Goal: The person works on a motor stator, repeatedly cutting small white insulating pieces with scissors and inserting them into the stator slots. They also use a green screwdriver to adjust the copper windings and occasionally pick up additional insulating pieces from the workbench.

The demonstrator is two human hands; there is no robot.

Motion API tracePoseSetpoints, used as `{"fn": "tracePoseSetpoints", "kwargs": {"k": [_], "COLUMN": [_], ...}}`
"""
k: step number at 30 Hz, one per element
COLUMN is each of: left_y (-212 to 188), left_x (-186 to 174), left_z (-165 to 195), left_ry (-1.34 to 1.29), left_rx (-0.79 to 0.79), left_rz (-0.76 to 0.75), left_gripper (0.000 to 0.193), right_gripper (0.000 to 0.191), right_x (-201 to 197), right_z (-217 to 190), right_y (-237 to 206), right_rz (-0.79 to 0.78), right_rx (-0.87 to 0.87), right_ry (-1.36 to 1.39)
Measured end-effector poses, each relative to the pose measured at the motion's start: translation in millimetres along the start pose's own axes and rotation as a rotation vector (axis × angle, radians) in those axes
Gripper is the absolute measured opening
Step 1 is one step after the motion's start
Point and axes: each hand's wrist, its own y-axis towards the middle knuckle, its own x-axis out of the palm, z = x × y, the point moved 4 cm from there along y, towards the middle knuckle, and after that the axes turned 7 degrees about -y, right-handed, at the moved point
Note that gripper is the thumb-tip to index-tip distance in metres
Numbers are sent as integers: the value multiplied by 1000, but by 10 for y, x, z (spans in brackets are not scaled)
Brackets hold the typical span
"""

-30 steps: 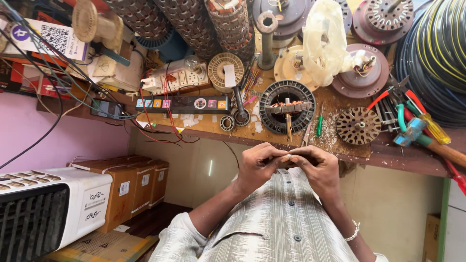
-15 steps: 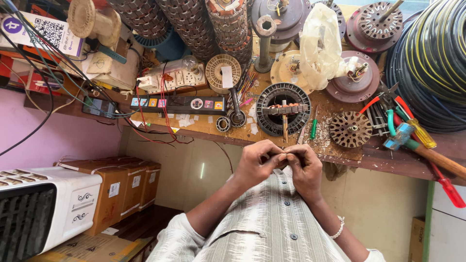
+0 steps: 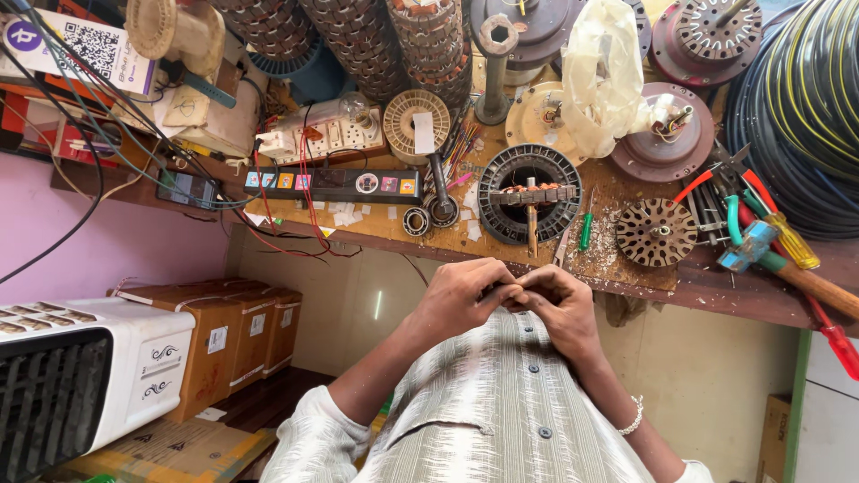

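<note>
While the left hand and right hand pinch something too small to identify, beyond their fingertips lies a wooden workbench bearing one stator ring.

Small dark item pinched between fingertips, mostly hidden, just below workbench edge

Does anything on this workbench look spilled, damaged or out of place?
Yes. Pale shavings and scraps are scattered on the wooden bench near its edge, beside the green screwdriver. Both hands meet over something too small to identify.
</note>
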Motion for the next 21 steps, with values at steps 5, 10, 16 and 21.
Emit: {"fn": "tracePoseSetpoints", "kwargs": {"k": [5, 10, 16, 21], "left_y": [20, -9, 78, 130], "left_x": [-37, 5, 114, 94], "left_z": [-10, -51, -131, -107], "left_ry": [46, 221, 356, 244], "left_rx": [10, 122, 303, 304], "left_rz": [-189, -308, -297, -163], "left_gripper": [22, 22, 16, 18], "right_gripper": [15, 14, 16, 16], "right_x": [-42, -19, 12, -138], "right_z": [109, 189, 215, 230], "right_y": [1, -25, 19, 18], "right_rz": [-51, -156, -219, -85], "right_rx": [109, 268, 372, 198], "right_ry": [171, 359, 409, 496]}}
